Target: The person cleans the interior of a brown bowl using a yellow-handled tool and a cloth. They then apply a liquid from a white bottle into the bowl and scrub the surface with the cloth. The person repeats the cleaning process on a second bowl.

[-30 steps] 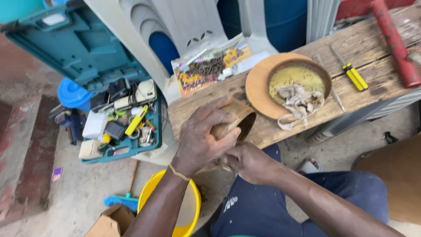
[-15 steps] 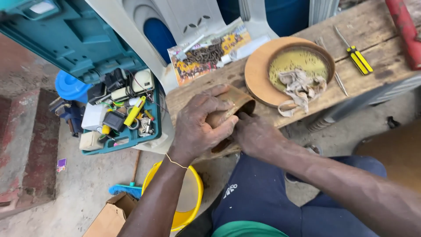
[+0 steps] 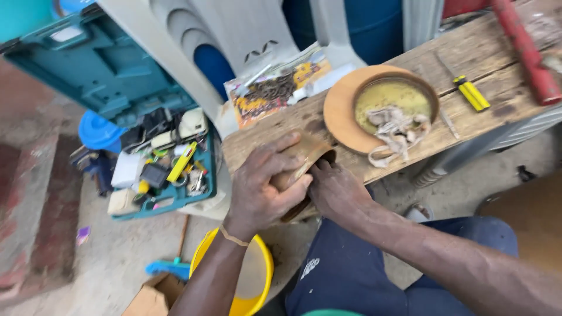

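Two hands are closed around a brown curved piece (image 3: 307, 155) at the near edge of the wooden bench (image 3: 497, 64). It is gripped from above by the left hand (image 3: 260, 187), fingers wrapped over its top, and pinched at the rim from below by the right hand (image 3: 336, 190). A round brown dish (image 3: 342, 111) (rags lying in it) is seen just beside them.

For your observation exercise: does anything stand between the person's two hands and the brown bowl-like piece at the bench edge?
Nothing visible does. The left hand is wrapped directly over the brown bowl-like piece, and the right hand touches it from the other side, at the edge of the wooden bench.
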